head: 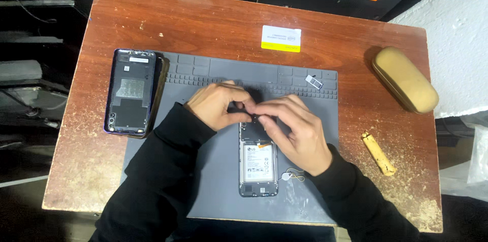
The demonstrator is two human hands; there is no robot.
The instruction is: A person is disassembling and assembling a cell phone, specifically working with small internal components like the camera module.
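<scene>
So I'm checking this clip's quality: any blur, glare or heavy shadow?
Head view: lit from above, desk and grey mat sharp; both hands slightly soft over the opened phone; mild sheen on the back cover; surroundings fall dark.

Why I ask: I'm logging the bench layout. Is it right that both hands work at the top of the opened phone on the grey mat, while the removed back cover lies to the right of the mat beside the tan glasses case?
Not quite. The head view shows the back cover at the mat's left edge, across the table from the glasses case. The left hand and right hand do work at the top of the opened phone.
</scene>
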